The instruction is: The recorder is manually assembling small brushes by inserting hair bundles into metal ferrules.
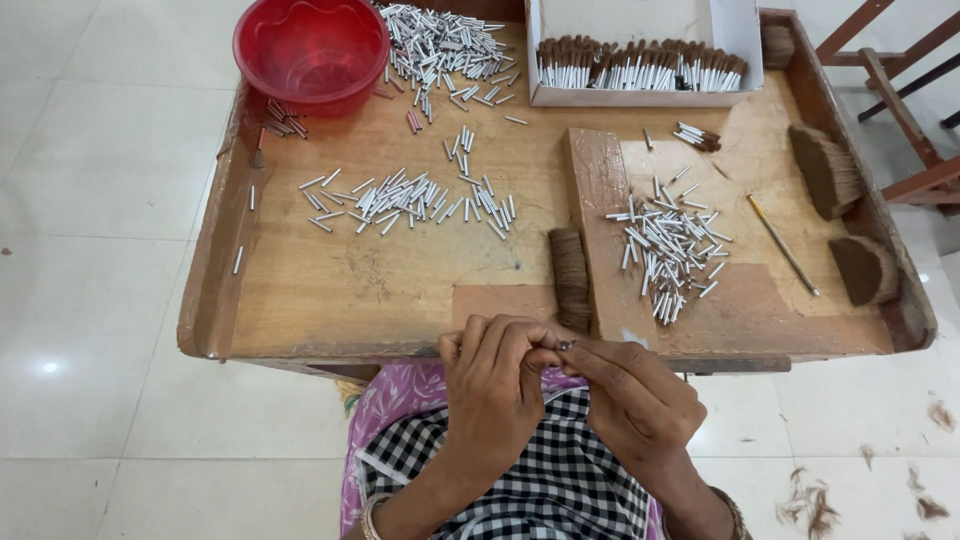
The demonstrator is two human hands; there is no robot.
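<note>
My left hand [492,385] and right hand [634,398] met at the near edge of the wooden tray [330,290], fingertips pinched shut together around a small metal tube [566,345], barely visible between them. Just beyond my knuckles lay a brown hair bundle [571,276] beside a raised board [598,190]. Loose silver tubes [668,245] were scattered to my right, more [400,198] spread across the tray's middle. A red bowl [311,52] stood at the far left corner, a white box [640,62] of finished tufted tubes at the far side, and a thin stick [782,244] lay near two hair clumps [826,170]
</note>
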